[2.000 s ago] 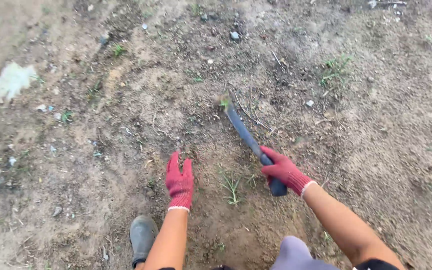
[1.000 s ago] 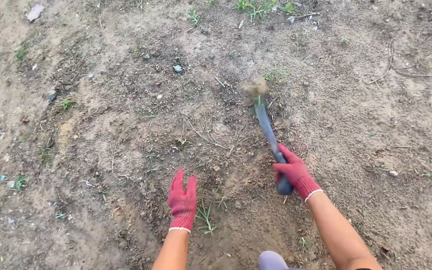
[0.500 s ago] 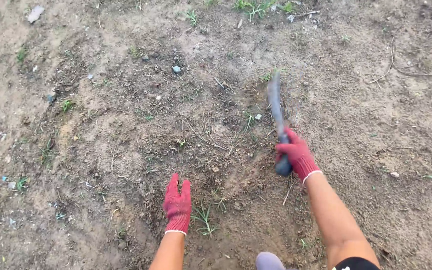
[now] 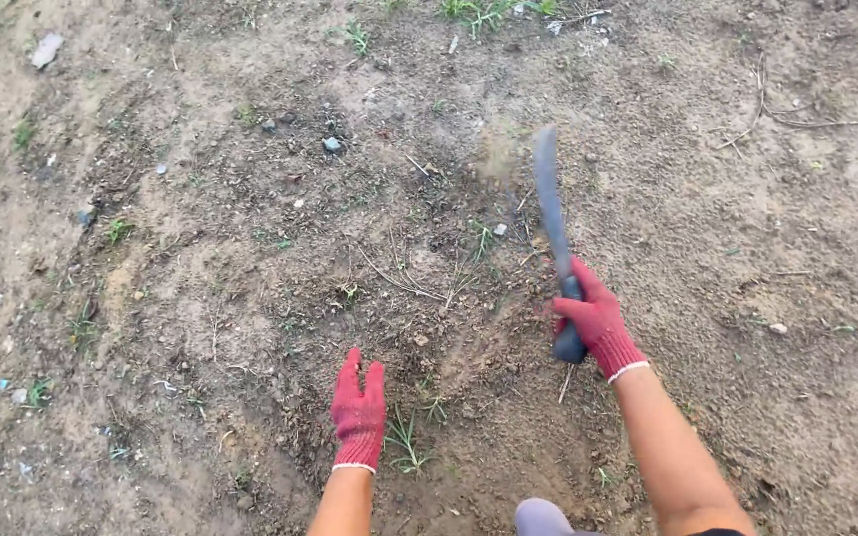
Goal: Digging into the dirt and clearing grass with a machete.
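Fingers of the right hand, in a red knit glove, are wrapped tight around the dark handle of a long curved blade. The blade points away from the person, raised over the ground, and it looks blurred, so its edge is hard to make out. A faint puff of dust hangs just left of its tip.

Over on the other side, the left hand wears the same kind of red glove. Its fingers are stretched out straight and close together, holding nothing, palm down on or just above the soil; which one is not clear from this angle. A small tuft of grass grows just beside that hand, to its right.

Bare, dry dirt lies all around, strewn with thin roots, small stones and scattered green sprouts. A grey stone sits well apart from both hands, farther up. A knee in grey cloth shows at the bottom edge.
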